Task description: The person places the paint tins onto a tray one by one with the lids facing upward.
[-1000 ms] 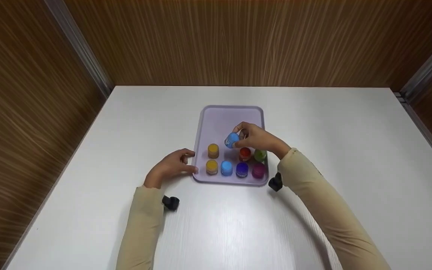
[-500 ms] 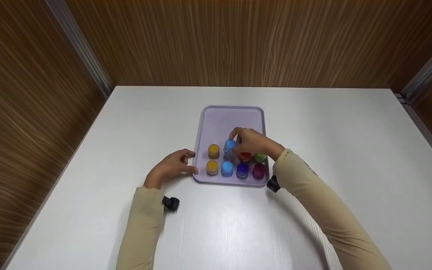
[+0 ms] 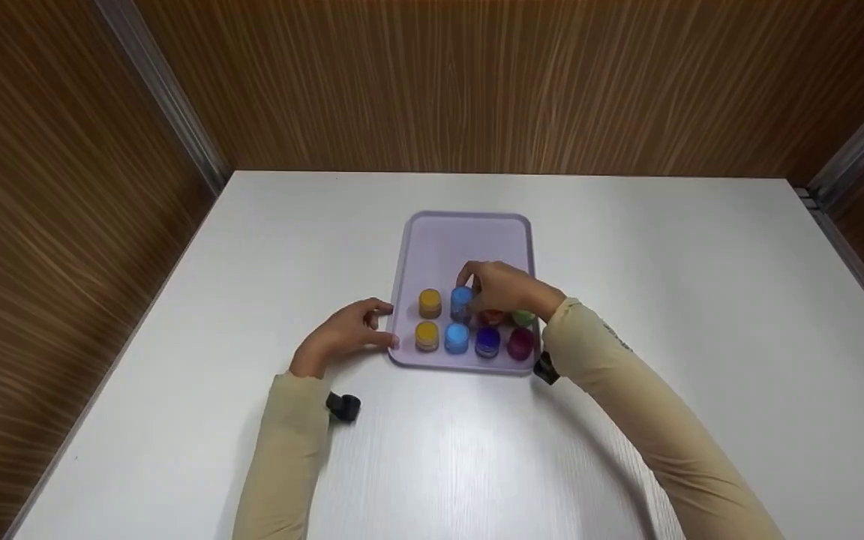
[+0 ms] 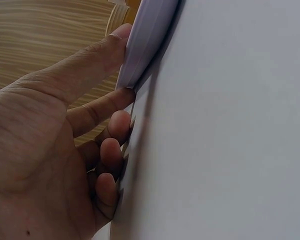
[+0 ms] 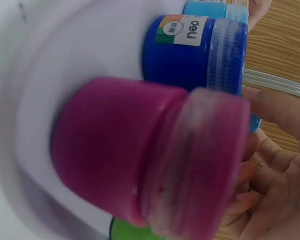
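Observation:
Paint jars stand in two rows on a lilac tray [image 3: 469, 236]. My right hand [image 3: 507, 289] pinches a light blue paint jar [image 3: 461, 296] by its lid, in the far row beside a yellow jar [image 3: 430, 303]. That hand partly covers a red jar [image 3: 490, 317] and a green jar [image 3: 523, 318]. The near row has a yellow jar [image 3: 427, 336], another light blue jar [image 3: 457, 338], a dark blue jar [image 3: 487, 341] and a magenta jar [image 5: 120, 145]. My left hand [image 4: 45, 130] holds the tray's left edge, thumb on the rim, index finger against its side.
The tray lies on a white table [image 3: 664, 300]. Wood-grain panels [image 3: 477, 82] rise behind the table and at both sides. A small black device [image 3: 343, 407] sits at the left wrist, another [image 3: 546, 368] at the right wrist.
My right hand has lowered the light blue jar from a tilted pose above the tray to an upright place in the far row. The left hand stays at the tray's edge.

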`<state>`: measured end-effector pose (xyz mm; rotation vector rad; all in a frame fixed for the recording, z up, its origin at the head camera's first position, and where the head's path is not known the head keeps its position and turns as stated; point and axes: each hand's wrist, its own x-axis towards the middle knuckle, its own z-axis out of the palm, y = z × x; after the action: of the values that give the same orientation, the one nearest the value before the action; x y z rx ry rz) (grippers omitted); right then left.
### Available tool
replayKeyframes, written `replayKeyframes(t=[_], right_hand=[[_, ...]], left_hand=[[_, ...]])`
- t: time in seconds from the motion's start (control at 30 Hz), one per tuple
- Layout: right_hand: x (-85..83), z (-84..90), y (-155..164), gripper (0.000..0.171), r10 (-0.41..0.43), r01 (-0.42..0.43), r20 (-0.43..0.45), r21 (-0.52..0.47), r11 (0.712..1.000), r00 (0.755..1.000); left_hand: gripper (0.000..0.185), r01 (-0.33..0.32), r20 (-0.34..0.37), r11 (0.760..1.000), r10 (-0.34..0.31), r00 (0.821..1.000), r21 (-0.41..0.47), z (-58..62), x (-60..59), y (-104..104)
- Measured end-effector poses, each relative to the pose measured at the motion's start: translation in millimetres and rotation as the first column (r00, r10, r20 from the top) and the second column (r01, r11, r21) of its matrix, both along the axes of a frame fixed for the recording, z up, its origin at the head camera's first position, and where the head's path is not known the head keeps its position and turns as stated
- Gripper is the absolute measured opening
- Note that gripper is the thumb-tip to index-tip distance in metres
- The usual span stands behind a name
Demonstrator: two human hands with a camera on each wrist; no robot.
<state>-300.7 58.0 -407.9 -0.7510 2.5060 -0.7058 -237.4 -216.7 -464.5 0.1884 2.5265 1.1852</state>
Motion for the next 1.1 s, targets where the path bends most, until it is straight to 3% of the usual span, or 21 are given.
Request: replayKeyframes(t=[0.4, 1.1], right_hand=[[-0.2, -3.1, -3.1, 0.038, 0.006, -0.007, 0.013, 0.061, 0.998, 1.000], [-1.1, -2.4, 1.4, 0.029, -0.007, 0.007, 0.008, 0.013, 1.000, 1.000]], left_hand=[[0.061, 0.004, -0.004, 1.000, -0.004, 1.000, 0.014, -0.6, -0.4, 2.0], [0.060, 0.002, -0.004, 1.000, -0.001, 1.000, 0.024, -2.0, 0.3, -0.4]])
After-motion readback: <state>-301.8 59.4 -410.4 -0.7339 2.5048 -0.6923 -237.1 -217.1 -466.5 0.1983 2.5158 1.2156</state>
